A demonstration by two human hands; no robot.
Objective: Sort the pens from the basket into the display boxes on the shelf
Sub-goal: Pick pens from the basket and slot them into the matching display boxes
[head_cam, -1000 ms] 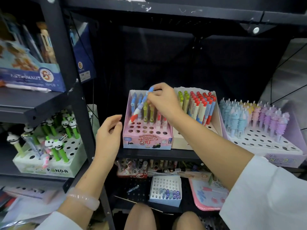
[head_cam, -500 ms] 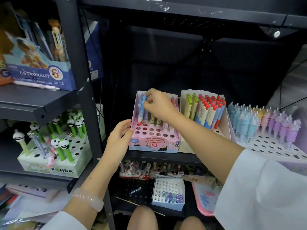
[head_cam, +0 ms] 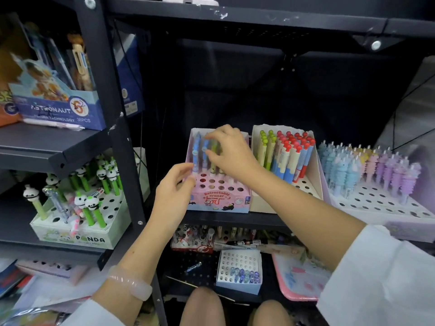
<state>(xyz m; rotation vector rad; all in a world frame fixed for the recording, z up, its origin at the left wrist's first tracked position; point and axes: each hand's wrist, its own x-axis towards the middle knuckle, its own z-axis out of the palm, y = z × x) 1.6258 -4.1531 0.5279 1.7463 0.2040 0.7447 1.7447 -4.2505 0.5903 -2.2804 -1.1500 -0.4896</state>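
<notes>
Up on the black shelf (head_cam: pixel 233 218), the right hand (head_cam: pixel 231 152) pinches a blue pen (head_cam: pixel 205 149); the left hand (head_cam: pixel 174 194) hangs released.

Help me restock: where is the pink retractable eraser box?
The pink retractable eraser box sits mid-shelf in the head view, left of the cream box, under both hands.

place: stationery shop | evidence: black metal shelving (head_cam: pixel 122 147) stocked with retail display boxes of novelty pens: panda box (head_cam: pixel 77 234), "Retractable eraser" box (head_cam: pixel 219 201), astronaut 36PCS carton (head_cam: pixel 58 109)

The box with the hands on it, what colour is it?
Pink box, seen clearly in the head view.
</notes>
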